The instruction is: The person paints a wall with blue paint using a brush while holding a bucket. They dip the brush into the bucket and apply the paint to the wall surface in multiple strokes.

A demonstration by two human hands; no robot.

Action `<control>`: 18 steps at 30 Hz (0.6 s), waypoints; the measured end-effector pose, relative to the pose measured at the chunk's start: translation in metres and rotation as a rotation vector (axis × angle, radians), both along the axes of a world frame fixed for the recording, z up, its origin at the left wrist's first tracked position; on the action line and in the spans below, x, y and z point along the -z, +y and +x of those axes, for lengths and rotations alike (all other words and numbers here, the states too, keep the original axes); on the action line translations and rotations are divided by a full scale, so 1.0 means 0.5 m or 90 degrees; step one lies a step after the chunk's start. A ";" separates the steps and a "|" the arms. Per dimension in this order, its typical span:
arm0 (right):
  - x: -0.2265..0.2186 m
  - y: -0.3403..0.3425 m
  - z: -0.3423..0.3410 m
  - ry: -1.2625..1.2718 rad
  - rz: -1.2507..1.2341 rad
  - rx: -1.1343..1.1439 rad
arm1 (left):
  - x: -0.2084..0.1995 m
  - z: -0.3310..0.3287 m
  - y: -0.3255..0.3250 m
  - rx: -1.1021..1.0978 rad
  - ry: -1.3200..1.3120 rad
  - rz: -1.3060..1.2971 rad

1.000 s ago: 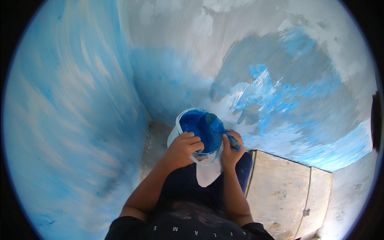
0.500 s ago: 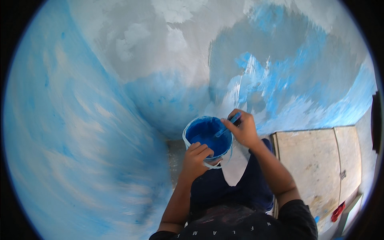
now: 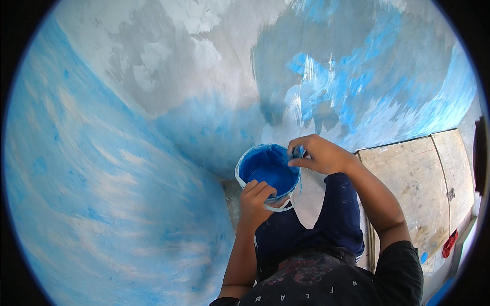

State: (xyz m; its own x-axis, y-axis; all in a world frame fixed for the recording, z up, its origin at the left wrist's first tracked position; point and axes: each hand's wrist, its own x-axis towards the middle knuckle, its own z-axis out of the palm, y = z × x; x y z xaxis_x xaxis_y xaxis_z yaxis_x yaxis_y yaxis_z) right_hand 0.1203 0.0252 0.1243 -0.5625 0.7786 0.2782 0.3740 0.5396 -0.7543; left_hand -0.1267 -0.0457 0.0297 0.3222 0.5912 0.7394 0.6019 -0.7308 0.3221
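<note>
1. A white paint bucket [image 3: 269,173] filled with bright blue paint sits at the centre, held in front of the person's body, just above dark blue trousers [image 3: 326,224].
2. The left hand [image 3: 256,196] grips the bucket's near rim, fingers curled over the edge.
3. The right hand [image 3: 319,153] is closed around a small blue-coated tool [image 3: 298,151] at the bucket's far right rim; what kind of tool cannot be told.
4. A curved wall [image 3: 127,168], patchy blue over grey, fills the left and top.
5. A bare wooden board [image 3: 418,183] lies to the right.
</note>
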 end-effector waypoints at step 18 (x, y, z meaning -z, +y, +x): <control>-0.177 0.057 0.021 -0.073 0.228 -0.130 | -0.067 -0.058 -0.033 -0.003 0.096 -0.259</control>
State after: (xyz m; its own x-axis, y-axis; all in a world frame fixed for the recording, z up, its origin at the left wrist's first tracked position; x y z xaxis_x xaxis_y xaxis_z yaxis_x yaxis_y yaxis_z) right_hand 0.1308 0.0536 0.2129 -0.7385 0.5128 0.4377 0.3022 0.8321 -0.4650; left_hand -0.1557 -0.0624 0.0633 0.4056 0.8266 0.3903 0.6670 -0.5596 0.4919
